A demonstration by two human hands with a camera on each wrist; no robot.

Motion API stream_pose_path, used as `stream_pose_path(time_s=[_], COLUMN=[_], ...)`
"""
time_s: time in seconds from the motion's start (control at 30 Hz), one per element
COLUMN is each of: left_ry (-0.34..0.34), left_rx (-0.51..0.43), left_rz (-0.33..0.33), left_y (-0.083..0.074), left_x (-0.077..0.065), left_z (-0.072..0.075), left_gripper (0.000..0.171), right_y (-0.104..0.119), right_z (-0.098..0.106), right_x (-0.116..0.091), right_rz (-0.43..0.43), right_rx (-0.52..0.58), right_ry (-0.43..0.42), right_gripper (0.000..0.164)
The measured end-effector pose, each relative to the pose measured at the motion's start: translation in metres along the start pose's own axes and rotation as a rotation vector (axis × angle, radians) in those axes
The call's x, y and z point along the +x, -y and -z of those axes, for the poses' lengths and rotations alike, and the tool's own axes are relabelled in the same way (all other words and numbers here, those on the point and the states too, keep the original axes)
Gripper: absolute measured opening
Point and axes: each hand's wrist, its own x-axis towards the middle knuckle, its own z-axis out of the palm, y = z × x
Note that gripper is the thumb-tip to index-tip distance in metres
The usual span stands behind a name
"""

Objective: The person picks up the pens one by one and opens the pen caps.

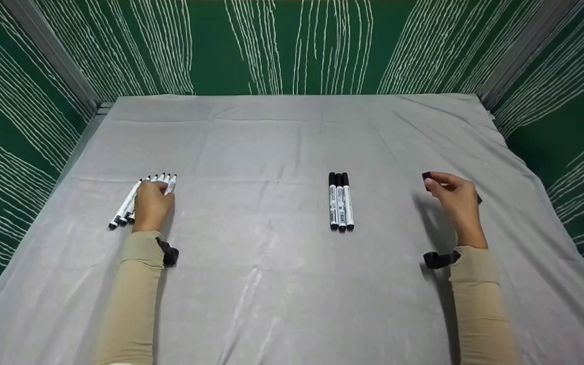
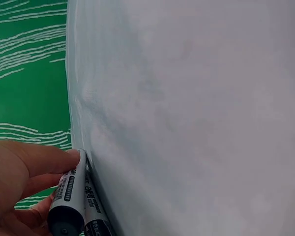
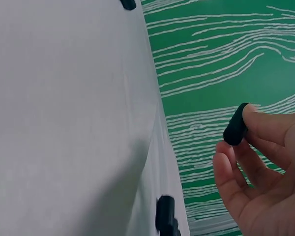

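At the left of the table, my left hand (image 1: 152,205) grips a white marker (image 1: 171,183) among several others, their thin black tips pointing away from me. In the left wrist view, thumb and fingers pinch that marker's barrel (image 2: 71,187), its black end toward the camera; a second marker (image 2: 94,204) lies right beside it. At the right, my right hand (image 1: 457,200) pinches a small black marker cap (image 3: 236,125) between thumb and index finger, raised over the cloth. Another black cap-like piece (image 3: 165,214) is on the cloth near this hand.
Three markers with black caps (image 1: 341,203) lie side by side right of the table's middle. A wrinkled grey cloth (image 1: 251,152) covers the table. Green walls with white lines (image 1: 282,45) stand behind and at both sides. Each wrist wears a black strap (image 1: 441,259).
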Motion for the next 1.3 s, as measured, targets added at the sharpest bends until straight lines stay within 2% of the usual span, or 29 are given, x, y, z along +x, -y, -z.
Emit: stream_pose_path(time_s=[0.2, 0.47, 0.63, 0.77, 0.93, 1.3], left_ry=[-0.009, -0.008, -0.012, 0.019, 0.055, 0.06], left_rx=[0.026, 0.035, 0.037, 0.035, 0.044, 0.024], left_rz=[-0.029, -0.031, -0.027, 0.004, 0.034, 0.039], left_y=[-0.001, 0.0, -0.001, -0.003, -0.003, -0.001], left_x=[0.0, -0.003, -0.003, -0.003, -0.003, -0.002], left_z=[0.0, 0.001, 0.001, 0.003, 0.004, 0.004], left_gripper=[0.015, 0.009, 0.01, 0.014, 0.028, 0.027], right_y=[-0.008, -0.017, -0.019, -0.02, -0.023, -0.028], right_z=[0.01, 0.017, 0.017, 0.018, 0.016, 0.011], right_x=[0.004, 0.009, 0.015, 0.018, 0.02, 0.019], right_rz=[-0.008, -0.012, 0.0, -0.009, -0.006, 0.021], right_rx=[-0.046, -0.232, -0.3, -0.333, -0.367, -0.389], right_ry=[0.024, 0.082, 0.063, 0.082, 0.093, 0.058], right_gripper=[0.047, 0.038, 0.032, 0.033, 0.033, 0.031])
